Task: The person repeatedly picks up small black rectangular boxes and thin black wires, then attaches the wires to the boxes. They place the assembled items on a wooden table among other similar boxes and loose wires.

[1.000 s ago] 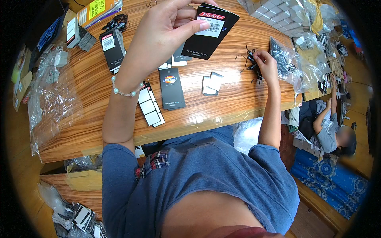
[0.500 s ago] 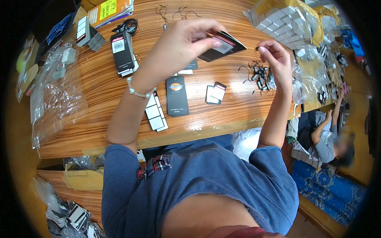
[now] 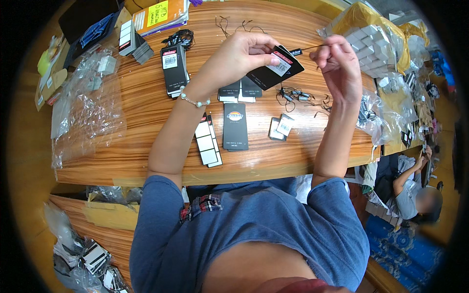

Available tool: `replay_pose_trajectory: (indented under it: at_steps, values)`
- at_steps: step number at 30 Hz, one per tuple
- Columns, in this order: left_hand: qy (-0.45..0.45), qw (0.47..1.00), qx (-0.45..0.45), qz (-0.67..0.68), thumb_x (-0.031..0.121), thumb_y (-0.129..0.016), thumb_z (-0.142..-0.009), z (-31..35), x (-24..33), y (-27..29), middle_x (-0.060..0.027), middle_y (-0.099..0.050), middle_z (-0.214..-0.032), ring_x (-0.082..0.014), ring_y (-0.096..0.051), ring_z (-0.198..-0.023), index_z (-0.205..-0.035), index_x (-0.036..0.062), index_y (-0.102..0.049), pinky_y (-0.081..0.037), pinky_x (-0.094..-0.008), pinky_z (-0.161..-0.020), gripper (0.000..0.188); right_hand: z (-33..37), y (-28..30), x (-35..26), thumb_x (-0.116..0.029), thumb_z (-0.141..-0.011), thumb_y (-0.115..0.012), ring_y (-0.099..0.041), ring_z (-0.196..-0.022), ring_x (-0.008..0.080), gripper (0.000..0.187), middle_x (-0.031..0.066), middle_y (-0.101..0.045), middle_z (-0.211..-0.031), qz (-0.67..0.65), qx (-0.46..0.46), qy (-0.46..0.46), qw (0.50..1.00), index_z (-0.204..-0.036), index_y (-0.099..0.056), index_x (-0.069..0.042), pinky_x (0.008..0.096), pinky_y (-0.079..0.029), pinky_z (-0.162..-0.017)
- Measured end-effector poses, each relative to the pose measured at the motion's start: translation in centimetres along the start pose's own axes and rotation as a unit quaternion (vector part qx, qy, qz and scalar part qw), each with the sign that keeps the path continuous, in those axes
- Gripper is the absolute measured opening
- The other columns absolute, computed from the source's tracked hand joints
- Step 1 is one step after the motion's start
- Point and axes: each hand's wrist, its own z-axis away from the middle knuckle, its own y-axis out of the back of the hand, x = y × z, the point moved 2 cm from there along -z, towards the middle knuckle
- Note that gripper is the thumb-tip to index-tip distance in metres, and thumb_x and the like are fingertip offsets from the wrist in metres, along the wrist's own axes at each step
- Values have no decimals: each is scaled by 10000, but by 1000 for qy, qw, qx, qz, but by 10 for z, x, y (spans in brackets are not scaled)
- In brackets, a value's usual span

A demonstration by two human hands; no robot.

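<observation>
My left hand (image 3: 251,54) grips black hang tags (image 3: 279,72) with a white barcode label on the front one, held above the table. From the tags' upper corner a thin black string (image 3: 312,47) runs to my right hand (image 3: 338,54), whose thumb and finger pinch its end. A small black seal sits on the string beside the tags. Below lie loose black tag strings (image 3: 298,95). Nearer to me are a pile of black hang tags (image 3: 236,128), white-panelled cards (image 3: 208,144) and small labelled tags (image 3: 282,127).
At the left stand a labelled tag stack (image 3: 174,73), another card stack (image 3: 135,46) and a clear plastic bag (image 3: 88,117). A bag of white boxes (image 3: 359,41) fills the far right. Another person (image 3: 413,193) sits at the right.
My right hand has drawn the black string out from the tags, so it now stretches between both hands. The tags face me more. The whole view has shifted slightly.
</observation>
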Motion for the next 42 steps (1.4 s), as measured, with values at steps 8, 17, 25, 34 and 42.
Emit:
replay_pose_trajectory:
  at_steps: [8,17,25,34,42]
  values:
    - [5,997,-69,40,84,-631,-809,0,5,-15,-71,-647,-909,-100,-608,-842,-978,-21,-590,-476,-216,-778,203,5,-7,-16,19,-824,-515,-571,-1017,202,223,121,-619,-1029,-151,61,84,983,-1030,-586,-29,421,-392,-923]
    - [6,998,62,8,50,-626,-807,3,9,-3,-89,-641,-970,-131,-613,-889,-1060,-29,-577,-499,-238,-782,270,-25,-12,-19,-117,-900,-495,-557,-804,159,105,97,-595,-851,29,159,175,971,-939,-554,-39,373,-452,-822]
    - [-96,954,281,-48,-7,-664,-757,5,19,38,-92,-649,-915,-113,-619,-831,-989,-22,-584,-525,-221,-729,246,-51,-58,36,-97,-856,-576,-417,-592,5,74,-32,-503,-651,281,121,113,945,-876,-559,-28,173,-318,-490]
    - [-102,943,300,-100,-3,-661,-765,3,16,32,-96,-654,-881,-120,-632,-797,-945,-25,-584,-532,-213,-698,197,-52,-67,51,-99,-791,-601,-484,-487,144,103,62,-511,-560,495,144,187,836,-749,-566,-12,269,-396,-471]
    - [-82,949,292,-88,1,-653,-774,3,18,28,-95,-654,-875,-127,-636,-799,-933,-28,-584,-531,-215,-701,176,-53,-66,55,-90,-782,-602,-561,-555,207,97,97,-566,-638,508,138,220,822,-745,-555,-15,307,-448,-517]
